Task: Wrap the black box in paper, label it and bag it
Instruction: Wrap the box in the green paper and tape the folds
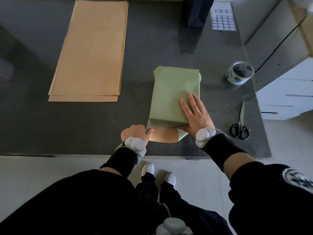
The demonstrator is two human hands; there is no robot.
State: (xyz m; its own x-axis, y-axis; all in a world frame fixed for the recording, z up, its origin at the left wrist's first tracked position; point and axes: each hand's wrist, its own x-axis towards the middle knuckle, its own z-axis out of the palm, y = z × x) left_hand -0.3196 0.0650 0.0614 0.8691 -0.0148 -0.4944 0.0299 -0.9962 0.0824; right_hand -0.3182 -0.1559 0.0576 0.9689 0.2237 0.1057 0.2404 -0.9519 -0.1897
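The box lies on the dark table, covered in green paper point(171, 92), so none of its black surface shows. At its near end the paper is unfolded, and a flap point(165, 135) with a tan underside lies on the table. My right hand point(194, 112) presses flat on the near right of the top, thumb along the near edge. My left hand point(135, 133) pinches the near left corner of the paper. A dark paper bag point(196, 12) stands at the back, and a sheet of labels point(223, 19) lies beside it.
A stack of tan paper sheets point(91, 53) lies at the left of the table. A roll of tape point(239, 74) and black scissors point(239, 128) sit to the right of the box. White drawers point(288, 92) stand at the right. The table's front edge point(84, 156) runs close to my wrists.
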